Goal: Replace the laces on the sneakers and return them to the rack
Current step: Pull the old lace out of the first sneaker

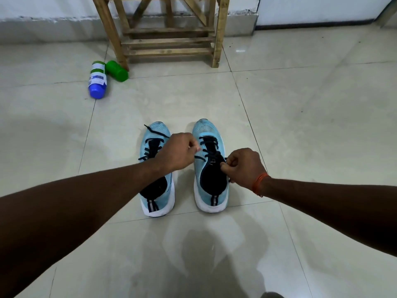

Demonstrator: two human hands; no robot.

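Two light-blue sneakers stand side by side on the tiled floor, toes pointing away from me. The left sneaker (158, 190) has a dark lace (150, 151) loosely threaded, one end trailing over its toe. The right sneaker (211, 190) carries a dark lace (209, 145) crossing its eyelets. My left hand (178, 152) reaches across and pinches that lace at the shoe's left side. My right hand (243, 167), with an orange thread at the wrist, pinches the lace at the shoe's right side near the tongue.
A wooden slatted rack (169, 43) stands against the wall ahead. A white bottle with a blue cap (97, 80) and a green container (117, 70) lie on the floor by the rack's left leg. Glossy tiles (300, 125) surround the shoes.
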